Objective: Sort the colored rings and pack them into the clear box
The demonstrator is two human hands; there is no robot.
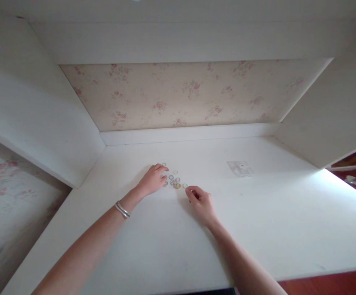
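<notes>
your left hand (153, 179) comes in from the lower left, palm down, thumb and forefinger spread apart over the left side of a loose cluster of rings (177, 186). your right hand (201, 203) reaches in from the lower right, fingers curled, thumb and forefinger tips near each other just beside the pale ring (185, 186) at the cluster's right end; i cannot tell whether those tips meet or grip anything. both your forearms slant inward toward the middle of the bench (165, 250), where the rings lie.

the rings are small, thin and round, some silvery, some golden, several overlapping, a few apart near your left fingertips. a smooth silver bangle (122, 209) circles your left wrist. a flat, see-through packet (239, 168) lies farther back on the right, well apart from both your hands. the bench is matt white, and floral wallpaper (193, 88) shows behind its low back ledge (190, 132).

white panels (325, 110) bound the back at left and right; the bench runs wide past your right forearm, its front edge meeting the reddish floor (328, 282).
</notes>
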